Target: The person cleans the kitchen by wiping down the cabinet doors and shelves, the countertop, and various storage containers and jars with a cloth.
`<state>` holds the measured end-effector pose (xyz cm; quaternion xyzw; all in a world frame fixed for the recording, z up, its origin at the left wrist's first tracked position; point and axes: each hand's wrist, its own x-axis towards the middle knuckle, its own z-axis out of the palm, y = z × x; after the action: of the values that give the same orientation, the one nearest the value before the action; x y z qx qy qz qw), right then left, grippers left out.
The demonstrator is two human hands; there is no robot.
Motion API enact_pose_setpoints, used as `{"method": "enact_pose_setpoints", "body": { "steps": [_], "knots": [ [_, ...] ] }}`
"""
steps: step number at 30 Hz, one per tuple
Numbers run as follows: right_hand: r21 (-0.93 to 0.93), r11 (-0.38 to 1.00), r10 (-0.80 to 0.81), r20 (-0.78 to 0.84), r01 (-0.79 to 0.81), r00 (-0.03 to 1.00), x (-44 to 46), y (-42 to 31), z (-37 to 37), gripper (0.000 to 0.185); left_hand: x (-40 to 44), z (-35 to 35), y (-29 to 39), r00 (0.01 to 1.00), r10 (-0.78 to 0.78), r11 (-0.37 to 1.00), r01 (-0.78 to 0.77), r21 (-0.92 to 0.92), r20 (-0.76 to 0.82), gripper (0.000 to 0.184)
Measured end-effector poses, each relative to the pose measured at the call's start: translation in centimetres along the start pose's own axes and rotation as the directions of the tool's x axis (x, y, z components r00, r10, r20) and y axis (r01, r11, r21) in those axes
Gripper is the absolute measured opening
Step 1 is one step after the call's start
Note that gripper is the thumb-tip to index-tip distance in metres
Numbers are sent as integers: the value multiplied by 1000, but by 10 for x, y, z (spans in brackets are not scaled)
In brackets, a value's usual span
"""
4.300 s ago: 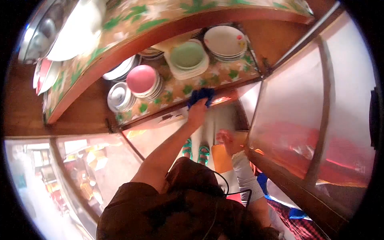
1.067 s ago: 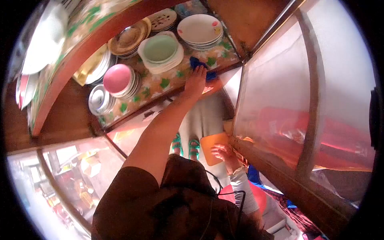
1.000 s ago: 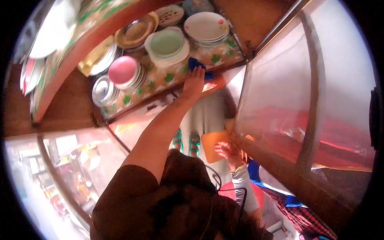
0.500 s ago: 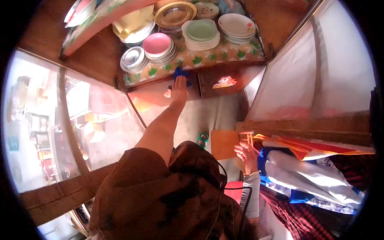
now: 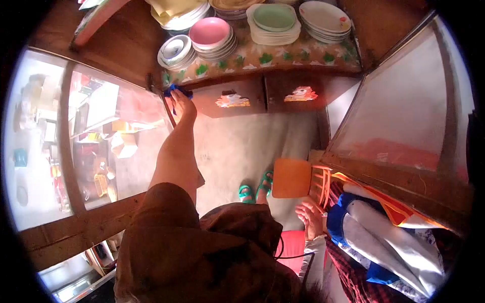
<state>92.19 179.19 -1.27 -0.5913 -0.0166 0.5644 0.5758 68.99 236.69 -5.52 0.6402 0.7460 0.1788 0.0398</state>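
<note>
My left hand (image 5: 185,106) reaches out to the left front corner of a wooden cupboard. Its fingers press a blue cloth (image 5: 177,91) against the shelf's front edge, where the shelf meets the door frame. Just above lies a stack of small white bowls (image 5: 174,50), and beside it a stack topped by a pink bowl (image 5: 209,32). My right hand (image 5: 310,218) hangs low at my right side, fingers apart and holding nothing, close to an orange chair (image 5: 291,178) and hanging clothes.
Glazed cupboard doors stand open on the left (image 5: 106,136) and right (image 5: 394,111). Stacks with a green plate (image 5: 274,17) and a flowered plate (image 5: 325,16) occupy the shelf. Drawer fronts (image 5: 298,92) sit below. Clothes (image 5: 384,237) hang at right.
My left hand has slid the blue cloth leftward along the shelf edge, from the middle of the left drawer to the corner. The view has shifted. My right hand remains low and empty.
</note>
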Motion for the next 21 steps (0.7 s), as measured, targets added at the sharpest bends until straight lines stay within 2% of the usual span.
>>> {"method": "enact_pose_setpoints", "body": {
  "steps": [1, 2, 3, 4, 5, 7, 8, 9, 10, 11, 12, 13, 14, 15, 16, 18, 19, 21],
  "knots": [
    [-42, 999, 2, -13, -3, 1000, 1, -6, 2, 46, -2, 1, 3, 998, 31, 983, -21, 184, -55, 52],
    [-24, 1000, -7, 12, 7, 1000, 3, -18, 6, 43, 2, 6, 13, 999, 26, 983, -17, 183, -47, 52],
    [-32, 999, -12, 0, 12, 1000, 10, -27, 11, 43, 9, 15, 30, 1000, -31, 905, 30, 425, -3, 53],
    [-29, 999, -23, -5, 23, 1000, 14, -36, 16, 41, 4, 26, 46, 995, -91, 766, 45, 641, 39, 53],
    [-23, 999, -35, -8, 35, 999, 19, -44, 23, 38, -5, 50, 46, 995, -84, 773, 27, 633, 60, 53],
    [-39, 991, -126, 94, 130, 988, 46, -60, 46, 35, -25, 85, 44, 949, 272, 736, -313, 600, 161, 56],
    [26, 988, -157, 129, 155, 979, 58, -69, 59, 33, -72, -9, 119, 869, 313, 516, -494, 700, 383, 59],
    [89, 981, -187, 167, 174, 968, 70, -78, 72, 32, -59, 93, 98, 952, 239, 855, -299, 424, 189, 60],
    [81, 981, -188, 163, 177, 969, 80, -94, 84, 32, -101, 45, 130, 922, 292, 943, -232, -240, 254, 57],
    [-19, 970, -234, 181, 241, 955, 88, -116, 98, 34, -130, 34, 153, 843, 537, 810, -523, -267, -25, 52],
    [-116, 946, -276, 202, 302, 940, 95, -133, 110, 37, -144, 3, 189, 834, 494, 787, -308, -534, 246, 51],
    [-123, 945, -278, 194, 304, 941, 102, -146, 119, 37, -162, -10, 216, 813, 542, 723, -322, -611, 213, 52],
    [-169, 882, -416, 165, 441, 895, 111, -157, 125, 35, -176, -18, 243, 790, 588, 647, -333, -685, 171, 54],
    [-218, 797, -545, 141, 563, 826, 118, -168, 127, 33, -183, -33, 270, 738, 672, 527, -417, -741, 62, 56],
    [-228, 791, -552, 133, 568, 823, 126, -177, 125, 33, -189, -41, 295, 674, 737, 391, -493, -777, -57, 58],
    [-301, 712, -650, 60, 635, 757, 141, -191, 117, 36, -194, -26, 345, 468, 869, 240, -680, -693, -159, 55],
    [-314, 706, -654, 53, 635, 754, 144, -188, 113, 36, -198, -8, 372, 467, 869, 229, -673, -703, -164, 55],
    [100, 852, -519, 39, 513, 854, 146, -171, 107, 35, -205, 42, 414, 80, 973, -49, -845, -533, -217, 51]
  ]
}}
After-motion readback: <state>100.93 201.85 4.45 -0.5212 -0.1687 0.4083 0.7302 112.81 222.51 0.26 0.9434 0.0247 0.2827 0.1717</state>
